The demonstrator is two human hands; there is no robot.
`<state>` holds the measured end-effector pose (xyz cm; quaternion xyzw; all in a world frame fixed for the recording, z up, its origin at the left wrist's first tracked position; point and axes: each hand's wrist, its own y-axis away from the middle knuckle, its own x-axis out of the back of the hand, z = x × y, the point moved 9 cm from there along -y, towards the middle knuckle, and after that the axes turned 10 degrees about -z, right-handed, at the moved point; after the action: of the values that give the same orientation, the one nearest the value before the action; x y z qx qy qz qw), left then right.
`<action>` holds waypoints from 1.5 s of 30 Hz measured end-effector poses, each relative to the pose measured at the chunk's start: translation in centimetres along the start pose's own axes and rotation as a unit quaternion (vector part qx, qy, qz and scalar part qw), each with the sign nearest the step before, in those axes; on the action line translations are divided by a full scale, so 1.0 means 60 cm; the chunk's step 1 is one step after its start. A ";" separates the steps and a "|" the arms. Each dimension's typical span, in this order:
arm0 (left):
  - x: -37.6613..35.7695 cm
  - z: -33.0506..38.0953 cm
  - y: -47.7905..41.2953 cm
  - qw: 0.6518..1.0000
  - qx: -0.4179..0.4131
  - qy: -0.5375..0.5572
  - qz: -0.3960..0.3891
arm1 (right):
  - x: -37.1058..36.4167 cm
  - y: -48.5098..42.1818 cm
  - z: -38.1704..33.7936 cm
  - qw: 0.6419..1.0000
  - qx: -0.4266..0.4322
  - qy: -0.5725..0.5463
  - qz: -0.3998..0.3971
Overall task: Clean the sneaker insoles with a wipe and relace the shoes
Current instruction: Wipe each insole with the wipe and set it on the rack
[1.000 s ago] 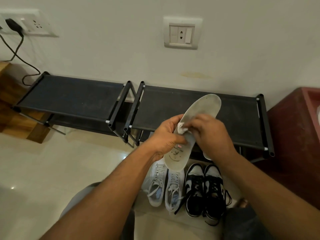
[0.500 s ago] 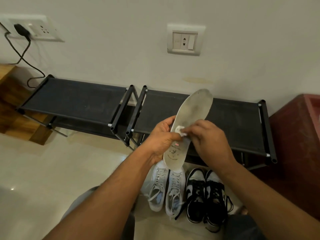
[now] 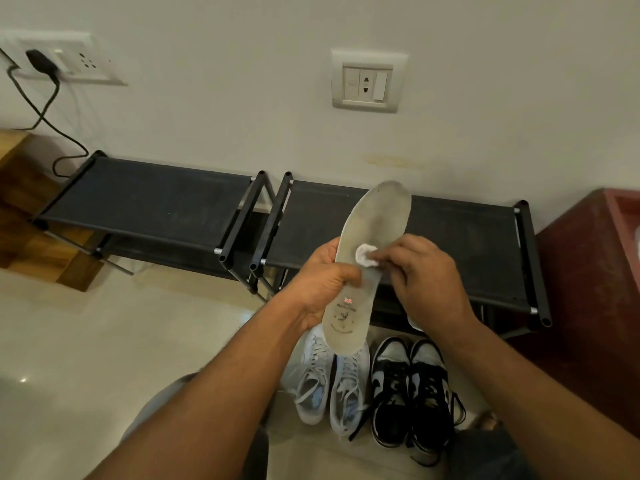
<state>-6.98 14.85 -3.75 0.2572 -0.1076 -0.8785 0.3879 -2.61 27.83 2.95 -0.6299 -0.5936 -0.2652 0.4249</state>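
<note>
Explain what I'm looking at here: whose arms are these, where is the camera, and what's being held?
There is no machine here. The one picture comes from a camera worn on a person's head, looking down at their two bare arms. The left hand grips a pale sneaker insole around its middle, printed heel end towards the person. The right hand pinches a small white wipe in its fingers and presses it on the insole. Below, on the pale floor, stand a light grey pair of sneakers and a black-and-white pair. Two low black shoe racks stand by the wall.
</note>
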 end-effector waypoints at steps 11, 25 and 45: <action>-0.010 0.001 0.005 1.000 0.006 0.017 -0.001 | 0.009 0.000 0.000 1.000 -0.017 0.012 0.015; -0.014 -0.001 0.006 0.998 0.017 -0.041 -0.045 | 0.045 -0.012 0.044 0.996 -0.060 -0.018 0.063; -0.022 -0.008 0.007 0.997 0.014 -0.027 -0.072 | 0.001 0.004 -0.030 0.999 0.044 -0.012 -0.010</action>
<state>-5.71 15.53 -3.47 0.2459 -0.1118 -0.9093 0.3164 -2.06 26.33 3.82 -0.6082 -0.6159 -0.2354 0.4419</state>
